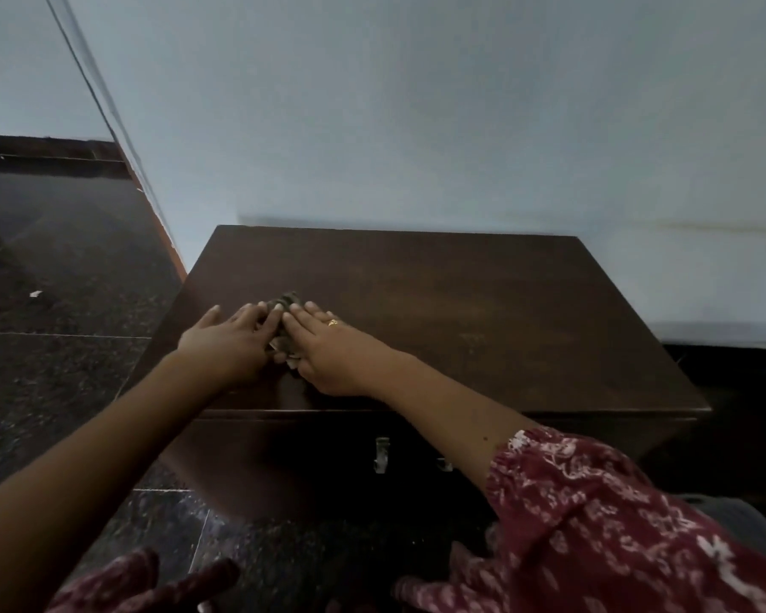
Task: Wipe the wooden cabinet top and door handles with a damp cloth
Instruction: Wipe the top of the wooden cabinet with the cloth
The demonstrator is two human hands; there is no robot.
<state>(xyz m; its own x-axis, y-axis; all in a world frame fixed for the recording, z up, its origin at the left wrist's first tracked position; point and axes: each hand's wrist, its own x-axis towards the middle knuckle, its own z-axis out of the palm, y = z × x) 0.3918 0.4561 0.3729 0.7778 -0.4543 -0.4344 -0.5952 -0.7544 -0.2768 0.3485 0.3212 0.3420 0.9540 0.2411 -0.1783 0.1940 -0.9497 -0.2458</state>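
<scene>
Wall behind, floor to the left; cabinet stands against the wall, its top bare but for the cloth near the front-left; left hand and right hand lie flat, fingers extended, both pressing the cloth; judged: top-wiping in hand; next, sweep right over the unwiped top, then the handles below.

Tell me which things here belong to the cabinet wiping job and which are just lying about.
Job:
- cloth, under both hands: left hand, right hand
- cabinet top
- door handles

Lying about:
- white scrap on the floor
</scene>
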